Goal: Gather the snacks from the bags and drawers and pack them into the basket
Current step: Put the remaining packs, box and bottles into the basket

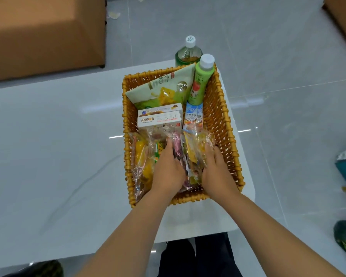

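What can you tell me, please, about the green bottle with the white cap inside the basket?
The green bottle is a slim plastic-looking drink bottle with a white screw cap, still on, and a light green label showing a red fruit picture and some print. It leans in the far right corner of the wicker basket, cap up and poking above the rim. Its left side lies against a pale green snack bag, and its base meets a small blue carton. Neither hand touches it.

Single head-worn view, steeply downward, close over the basket (222,124), wide-angle edges seemingly warped
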The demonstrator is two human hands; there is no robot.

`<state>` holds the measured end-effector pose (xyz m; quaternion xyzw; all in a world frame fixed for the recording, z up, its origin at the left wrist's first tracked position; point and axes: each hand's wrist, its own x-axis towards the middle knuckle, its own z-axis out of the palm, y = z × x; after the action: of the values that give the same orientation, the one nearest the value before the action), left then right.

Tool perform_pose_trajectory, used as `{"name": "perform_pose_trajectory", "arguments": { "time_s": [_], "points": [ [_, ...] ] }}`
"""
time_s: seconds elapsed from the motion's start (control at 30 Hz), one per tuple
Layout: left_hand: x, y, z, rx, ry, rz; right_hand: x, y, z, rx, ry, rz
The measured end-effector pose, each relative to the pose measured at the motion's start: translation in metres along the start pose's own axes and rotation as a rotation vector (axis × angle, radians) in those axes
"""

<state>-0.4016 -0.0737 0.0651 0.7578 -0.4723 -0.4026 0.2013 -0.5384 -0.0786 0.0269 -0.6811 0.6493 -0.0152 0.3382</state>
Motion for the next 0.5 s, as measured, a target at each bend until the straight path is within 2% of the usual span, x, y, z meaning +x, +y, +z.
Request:
{"name": "perform_pose_trajectory", "arguments": {
  "time_s": [0.17,0.23,0.33,0.5],
  "points": [
    [0.009,-0.001,-0.002,-0.041,-0.107,-0.062,-0.004,-0.002,-0.002,-0.122,-0.029,-0.029],
    [0.008,0.003,0.002,0.029,-0.132,-0.068,-0.005,0.002,-0.003,-0.146,-0.064,-0.031],
    [0.003,0.003,0.011,0.102,-0.076,-0.109,-0.004,0.003,-0.004,-0.156,-0.079,-0.041],
    [0.002,-0.005,0.022,0.030,-0.048,-0.071,-0.005,0.001,-0.007,-0.036,-0.033,-0.041]
  ]
}}
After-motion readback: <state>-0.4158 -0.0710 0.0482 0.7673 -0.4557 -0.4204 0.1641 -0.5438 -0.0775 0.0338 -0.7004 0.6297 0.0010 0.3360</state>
